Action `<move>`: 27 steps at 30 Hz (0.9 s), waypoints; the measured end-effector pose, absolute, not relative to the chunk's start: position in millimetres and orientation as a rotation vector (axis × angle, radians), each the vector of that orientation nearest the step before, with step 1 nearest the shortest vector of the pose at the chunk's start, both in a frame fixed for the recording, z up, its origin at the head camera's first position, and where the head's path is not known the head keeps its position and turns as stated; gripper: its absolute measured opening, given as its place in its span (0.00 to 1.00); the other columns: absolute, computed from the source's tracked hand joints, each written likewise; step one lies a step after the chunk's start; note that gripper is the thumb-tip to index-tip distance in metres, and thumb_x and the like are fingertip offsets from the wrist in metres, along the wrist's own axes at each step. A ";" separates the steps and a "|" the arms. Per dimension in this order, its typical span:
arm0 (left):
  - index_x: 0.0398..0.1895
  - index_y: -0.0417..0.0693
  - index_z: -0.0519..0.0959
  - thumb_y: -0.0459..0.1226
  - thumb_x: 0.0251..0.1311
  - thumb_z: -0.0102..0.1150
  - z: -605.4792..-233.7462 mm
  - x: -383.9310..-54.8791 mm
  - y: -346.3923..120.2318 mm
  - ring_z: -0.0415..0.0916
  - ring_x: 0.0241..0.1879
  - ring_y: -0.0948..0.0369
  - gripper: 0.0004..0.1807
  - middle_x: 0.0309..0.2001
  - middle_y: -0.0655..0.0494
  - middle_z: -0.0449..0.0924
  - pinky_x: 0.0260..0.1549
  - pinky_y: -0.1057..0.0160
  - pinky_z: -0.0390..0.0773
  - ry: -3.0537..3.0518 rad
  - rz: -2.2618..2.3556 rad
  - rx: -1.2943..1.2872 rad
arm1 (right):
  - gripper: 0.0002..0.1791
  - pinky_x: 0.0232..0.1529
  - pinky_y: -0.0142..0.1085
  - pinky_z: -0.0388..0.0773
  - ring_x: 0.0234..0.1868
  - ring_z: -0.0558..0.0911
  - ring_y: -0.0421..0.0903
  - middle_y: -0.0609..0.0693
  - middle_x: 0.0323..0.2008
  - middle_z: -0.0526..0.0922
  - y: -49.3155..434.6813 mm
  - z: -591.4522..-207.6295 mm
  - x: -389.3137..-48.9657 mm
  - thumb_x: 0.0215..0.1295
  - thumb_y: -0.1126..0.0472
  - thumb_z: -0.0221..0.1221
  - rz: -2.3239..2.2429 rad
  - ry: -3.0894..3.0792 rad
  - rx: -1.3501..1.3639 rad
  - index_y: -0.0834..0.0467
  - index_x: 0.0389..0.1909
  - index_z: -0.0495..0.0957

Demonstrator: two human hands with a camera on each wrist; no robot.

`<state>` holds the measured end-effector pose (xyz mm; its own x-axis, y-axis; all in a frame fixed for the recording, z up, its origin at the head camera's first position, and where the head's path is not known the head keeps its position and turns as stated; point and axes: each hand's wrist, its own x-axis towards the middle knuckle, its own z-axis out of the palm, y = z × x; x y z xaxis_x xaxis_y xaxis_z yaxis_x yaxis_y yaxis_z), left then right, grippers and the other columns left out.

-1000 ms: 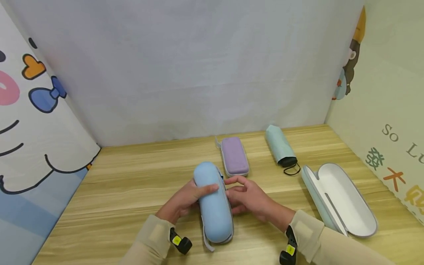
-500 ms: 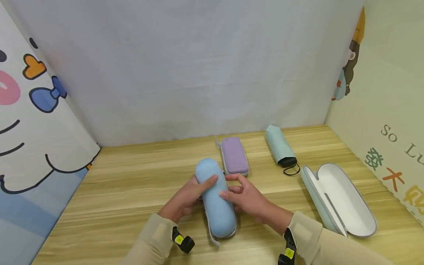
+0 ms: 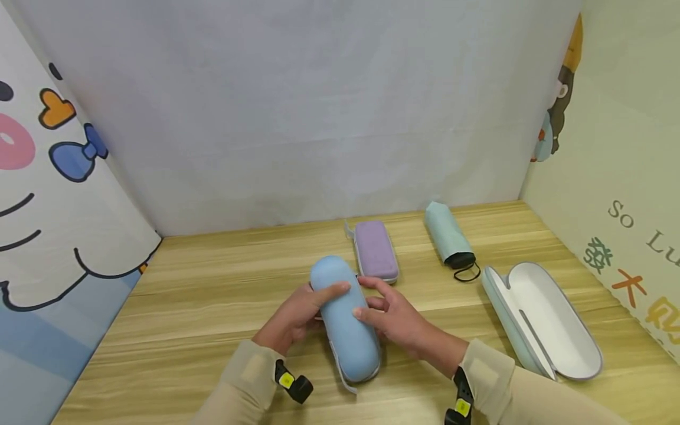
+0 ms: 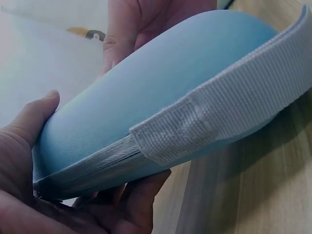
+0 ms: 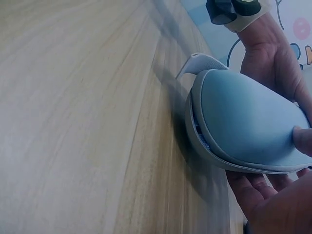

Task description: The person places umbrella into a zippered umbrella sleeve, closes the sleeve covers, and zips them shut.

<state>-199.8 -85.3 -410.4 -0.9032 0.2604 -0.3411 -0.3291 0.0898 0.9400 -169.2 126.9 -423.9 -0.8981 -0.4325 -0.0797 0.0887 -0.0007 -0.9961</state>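
A light blue hard-shell zip case (image 3: 347,324) lies slanted between both hands over the wooden table. My left hand (image 3: 297,313) grips its left side, thumb on top and fingers underneath, as the left wrist view shows. A grey webbing strap (image 4: 229,107) runs along that zipped side. From the right, my right hand (image 3: 395,316) holds the case, its thumb pressing the top and other fingers at the far edge and below. In the right wrist view, the zip seam gapes at the near end, and something blue, too small to identify, shows inside the gap.
Behind the blue case lies a purple zip case (image 3: 375,251) with a grey loop. A folded mint umbrella (image 3: 448,233) with a black cord is farther right. At the right stands an opened pale case (image 3: 555,321) with white lining. Printed cloth walls surround the table (image 3: 212,283).
The blue case has turned slightly, its near end swinging right. My right thumb has moved from the side edge onto its top. The other things stay where they were.
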 end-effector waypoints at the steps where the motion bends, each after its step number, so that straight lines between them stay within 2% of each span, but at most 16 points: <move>1: 0.65 0.34 0.71 0.54 0.63 0.69 -410.6 -199.6 -85.3 0.82 0.47 0.50 0.39 0.53 0.41 0.81 0.48 0.47 0.82 1.961 1.861 -0.064 | 0.36 0.49 0.46 0.80 0.59 0.80 0.56 0.67 0.67 0.74 126.9 -424.2 -169.6 0.77 0.61 0.59 -1.959 1.926 -0.361 0.57 0.79 0.55; 4: 0.66 0.33 0.69 0.53 0.64 0.67 -413.7 -200.1 -85.6 0.81 0.50 0.50 0.39 0.55 0.40 0.80 0.52 0.47 0.80 1.968 1.847 -0.009 | 0.36 0.49 0.46 0.80 0.60 0.80 0.58 0.68 0.67 0.73 127.6 -424.7 -171.5 0.77 0.60 0.59 -1.958 1.946 -0.367 0.56 0.79 0.54; 11: 0.75 0.34 0.60 0.49 0.68 0.65 -425.0 -203.2 -88.6 0.76 0.60 0.47 0.42 0.65 0.38 0.73 0.61 0.45 0.75 1.869 1.810 0.154 | 0.34 0.48 0.50 0.81 0.58 0.81 0.59 0.65 0.63 0.78 130.4 -426.4 -175.2 0.75 0.58 0.61 -1.938 2.001 -0.277 0.50 0.78 0.61; 22: 0.76 0.36 0.57 0.49 0.69 0.64 -423.2 -203.8 -92.5 0.75 0.61 0.46 0.43 0.67 0.38 0.71 0.58 0.45 0.77 1.811 1.799 0.192 | 0.36 0.46 0.55 0.83 0.57 0.81 0.60 0.65 0.61 0.77 134.5 -421.9 -178.9 0.74 0.54 0.63 -1.862 1.994 -0.287 0.50 0.77 0.59; 27: 0.75 0.35 0.59 0.49 0.69 0.64 -424.0 -203.8 -90.6 0.78 0.58 0.47 0.41 0.64 0.38 0.73 0.54 0.47 0.80 1.805 1.797 0.214 | 0.34 0.43 0.51 0.83 0.54 0.81 0.57 0.64 0.58 0.76 136.1 -418.7 -180.1 0.74 0.55 0.62 -1.815 2.020 -0.306 0.55 0.77 0.61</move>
<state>-203.8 -90.6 -424.0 -0.8205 0.4972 -0.2821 -0.2801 0.0805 0.9566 -180.1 136.1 -418.7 -0.8938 -0.4223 -0.1511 0.1052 0.1300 -0.9859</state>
